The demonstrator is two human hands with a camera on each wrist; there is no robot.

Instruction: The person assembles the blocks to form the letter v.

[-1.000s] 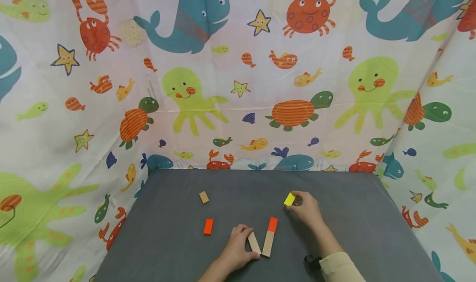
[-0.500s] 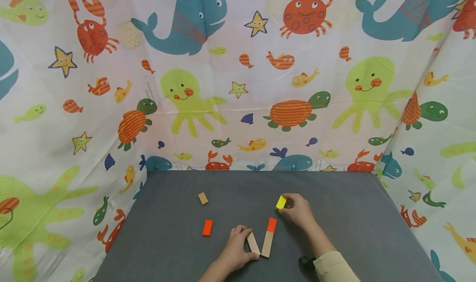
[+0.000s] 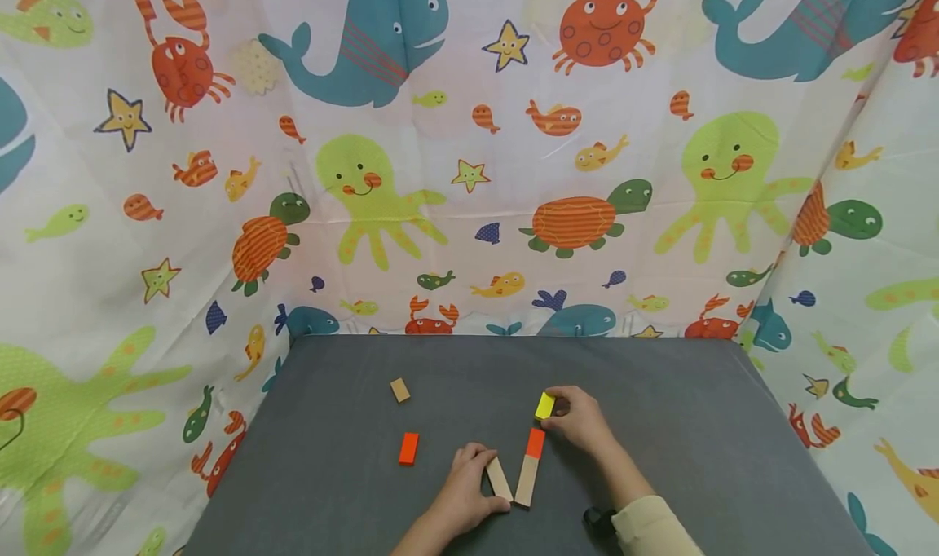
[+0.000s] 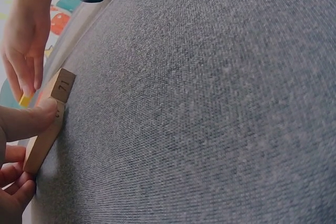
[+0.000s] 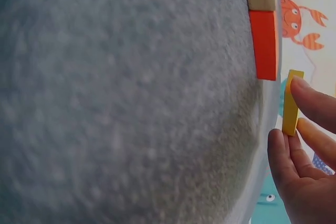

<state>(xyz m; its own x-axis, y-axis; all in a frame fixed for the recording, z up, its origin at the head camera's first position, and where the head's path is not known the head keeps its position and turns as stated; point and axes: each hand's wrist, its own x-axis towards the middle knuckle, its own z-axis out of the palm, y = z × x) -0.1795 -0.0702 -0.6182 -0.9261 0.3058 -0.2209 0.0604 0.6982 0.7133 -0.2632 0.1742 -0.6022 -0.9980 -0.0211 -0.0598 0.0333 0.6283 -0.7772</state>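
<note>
My right hand (image 3: 583, 421) pinches a yellow block (image 3: 544, 406) between thumb and fingers. In the right wrist view, that yellow block (image 5: 290, 106) is apart from the end of an orange-red block (image 5: 264, 45). This orange-red block (image 3: 535, 443) touches the far end of a long plain wooden block (image 3: 526, 482). To the left, my left hand (image 3: 465, 491) grips another long wooden block (image 3: 500, 480) by its two ends. The two wooden blocks nearly meet at their near ends, like a V. Left wrist view: dark marks show on a wooden block's end (image 4: 63, 85).
A second orange-red block (image 3: 408, 449) lies left of my left hand. Farther back is a small tan block (image 3: 399, 390). The grey cloth-covered table (image 3: 330, 491) ends at a curtain (image 3: 469, 279) printed with sea animals.
My right hand has carried the yellow block leftward and slightly nearer, to just beyond the orange-red block. My left hand stays on its wooden block. The head view has shifted slightly.
</note>
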